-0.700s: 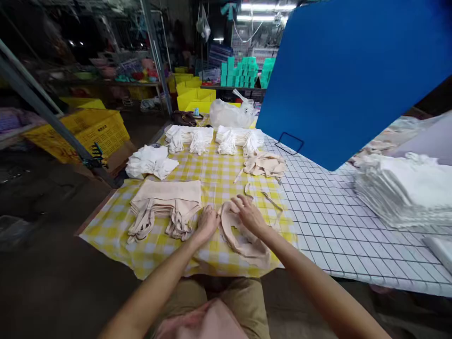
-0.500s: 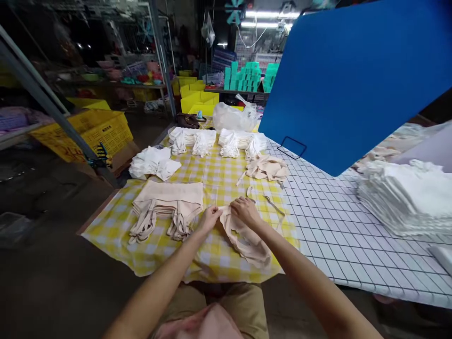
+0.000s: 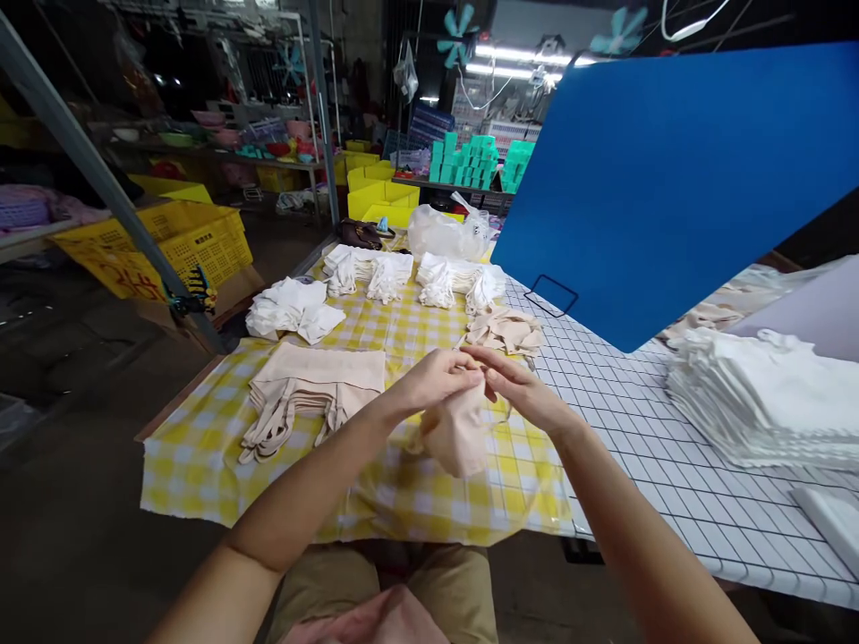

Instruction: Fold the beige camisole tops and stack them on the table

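My left hand and my right hand meet above the yellow checked cloth and both pinch the top edge of a beige garment. The garment hangs down from my fingers, clear of the table. To the left lies a neat stack of folded beige garments with their straps trailing toward me. A loose heap of beige garments sits just beyond my hands.
White folded garments and more white bundles line the far side. A tall white stack rests on the white grid sheet at right. A blue board leans above. Yellow crates stand left.
Both hands have lifted the beige garment off the cloth and drawn together at its top edge. The view has tilted slightly upward.
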A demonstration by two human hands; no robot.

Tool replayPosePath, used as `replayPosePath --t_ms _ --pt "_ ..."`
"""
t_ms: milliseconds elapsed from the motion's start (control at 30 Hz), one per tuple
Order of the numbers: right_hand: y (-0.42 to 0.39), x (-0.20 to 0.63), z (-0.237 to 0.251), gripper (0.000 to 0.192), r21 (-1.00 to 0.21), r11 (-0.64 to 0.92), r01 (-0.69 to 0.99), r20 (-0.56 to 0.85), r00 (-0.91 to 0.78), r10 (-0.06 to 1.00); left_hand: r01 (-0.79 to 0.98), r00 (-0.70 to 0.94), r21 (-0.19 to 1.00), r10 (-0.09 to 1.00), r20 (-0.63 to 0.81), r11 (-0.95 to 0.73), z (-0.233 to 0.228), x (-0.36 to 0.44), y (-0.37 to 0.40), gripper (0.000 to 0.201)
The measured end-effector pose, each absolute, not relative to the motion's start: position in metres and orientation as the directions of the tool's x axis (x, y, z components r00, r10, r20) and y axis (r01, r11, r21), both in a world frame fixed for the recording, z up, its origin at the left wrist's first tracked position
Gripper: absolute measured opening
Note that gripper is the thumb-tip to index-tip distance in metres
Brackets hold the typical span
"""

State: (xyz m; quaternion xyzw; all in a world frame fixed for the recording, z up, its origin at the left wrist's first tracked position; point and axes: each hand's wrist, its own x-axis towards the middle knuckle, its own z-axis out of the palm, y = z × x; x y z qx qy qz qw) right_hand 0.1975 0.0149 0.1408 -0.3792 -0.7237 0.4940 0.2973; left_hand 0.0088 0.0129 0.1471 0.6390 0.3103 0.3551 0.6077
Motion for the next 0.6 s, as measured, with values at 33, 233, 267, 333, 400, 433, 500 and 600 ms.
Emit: replayPosePath --t_ms 33,233,267,333,400,433,500,600 --pt "0.015 0.196 0.146 0.049 -0.96 0.191 0.206 0.046 -0.554 0.831 0.02 0.557 0.987 0.822 0.119 -0.156 0.158 0.009 0.01 0.018" --pt "0.011 0.193 0.185 0.026 -0.977 0.108 0.183 -0.046 -0.68 0.732 0.113 0.582 0.952 0.795 0.169 -0.285 0.187 -0.005 0.0 0.019" --pt "0.009 0.195 0.191 0.023 -0.973 0.124 0.194 -0.038 -0.668 0.743 0.092 0.612 0.965 0.778 0.14 -0.246 0.185 -0.01 0.0 0.023" --pt "0.006 0.203 0.202 0.025 -0.97 0.163 0.178 0.019 -0.617 0.787 0.056 0.693 0.985 0.717 0.079 -0.163 0.174 -0.021 0.002 0.03" --pt "0.002 0.215 0.21 0.026 -0.972 0.2 0.12 0.106 -0.537 0.837 0.076 0.765 0.99 0.644 0.017 -0.116 0.158 -0.033 0.006 0.033" --pt "-0.001 0.222 0.214 0.025 -0.971 0.221 0.089 0.151 -0.49 0.859 0.106 0.787 0.988 0.617 -0.013 -0.115 0.15 -0.04 0.008 0.034" --pt "-0.007 0.235 0.22 0.023 -0.96 0.274 0.057 0.226 -0.417 0.88 0.171 0.804 0.974 0.593 -0.05 -0.149 0.136 -0.052 0.012 0.035" --pt "-0.017 0.252 0.226 0.027 -0.922 0.36 0.14 0.273 -0.424 0.864 0.204 0.779 0.931 0.626 0.034 -0.303 0.133 -0.069 0.015 0.036"
